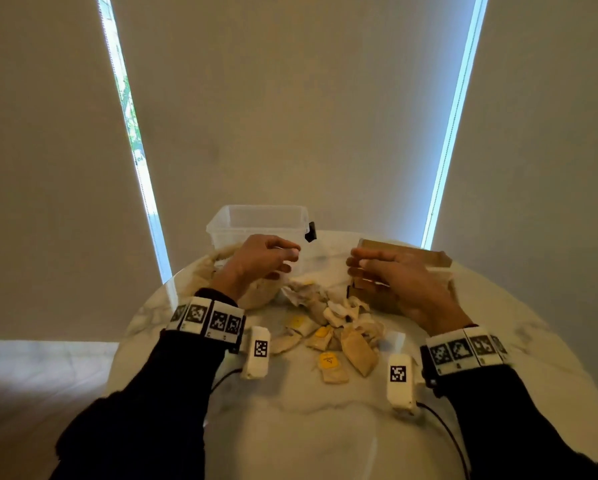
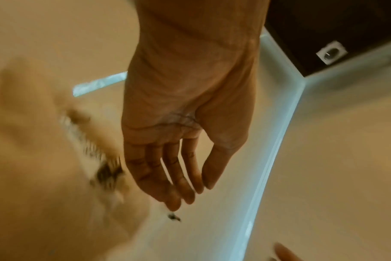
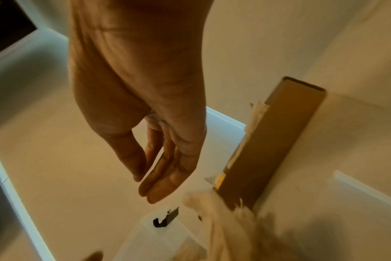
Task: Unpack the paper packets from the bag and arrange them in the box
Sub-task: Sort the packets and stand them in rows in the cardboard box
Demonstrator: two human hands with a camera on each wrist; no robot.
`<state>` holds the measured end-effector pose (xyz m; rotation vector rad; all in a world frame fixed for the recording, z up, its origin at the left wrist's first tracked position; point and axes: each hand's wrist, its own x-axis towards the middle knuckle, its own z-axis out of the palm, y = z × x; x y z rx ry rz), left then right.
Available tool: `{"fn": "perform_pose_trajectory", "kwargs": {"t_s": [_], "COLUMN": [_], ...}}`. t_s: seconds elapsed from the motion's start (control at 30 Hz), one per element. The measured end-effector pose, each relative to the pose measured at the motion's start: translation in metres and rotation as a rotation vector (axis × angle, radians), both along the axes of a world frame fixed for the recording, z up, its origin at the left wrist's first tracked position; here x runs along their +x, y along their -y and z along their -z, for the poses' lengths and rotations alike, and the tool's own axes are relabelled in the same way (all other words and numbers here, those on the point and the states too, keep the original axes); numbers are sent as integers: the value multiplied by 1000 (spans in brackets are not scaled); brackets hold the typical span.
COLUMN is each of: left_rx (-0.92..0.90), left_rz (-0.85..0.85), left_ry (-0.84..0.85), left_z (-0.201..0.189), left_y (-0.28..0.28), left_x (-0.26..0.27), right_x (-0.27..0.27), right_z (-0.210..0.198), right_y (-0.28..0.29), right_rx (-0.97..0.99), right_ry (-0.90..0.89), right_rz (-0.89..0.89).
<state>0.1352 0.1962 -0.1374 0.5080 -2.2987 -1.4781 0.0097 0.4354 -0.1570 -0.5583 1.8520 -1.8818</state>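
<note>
A heap of crumpled beige paper packets (image 1: 328, 327), some with yellow labels, lies mid-table between my wrists. The cream cloth bag (image 1: 256, 294) slumps behind it on the left and shows as a blur (image 2: 45, 159) in the left wrist view. My left hand (image 1: 273, 258) hovers over the bag, its fingers (image 2: 183, 176) relaxed and empty. On the right stands a brown cardboard box (image 1: 422, 258). My right hand (image 1: 370, 268) hangs above its near left corner with straight, empty fingers (image 3: 159, 176). Pale packet edges show against the box wall (image 3: 268, 150).
A clear plastic tub (image 1: 259, 223) with a black latch (image 1: 310, 232) stands at the back of the round marble table (image 1: 325, 427), behind the bag. The table edge curves close on both sides. Blinds cover the windows beyond.
</note>
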Motion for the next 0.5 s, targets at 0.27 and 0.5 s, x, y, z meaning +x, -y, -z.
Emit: {"fn": "perform_pose_trajectory", "kwargs": {"t_s": [0.27,0.5], "left_rx": [-946,-1055], "left_rz": [-92,-101], "left_ry": [674,762], "left_z": [14,25], "left_y": [53,43], "left_x": [3,-1], "right_x": [8,21], "right_z": [16,22], "right_y": [-2,2], "right_rx": [-82,71], "right_ry": [97,-145], "right_rz": [4,-96]}}
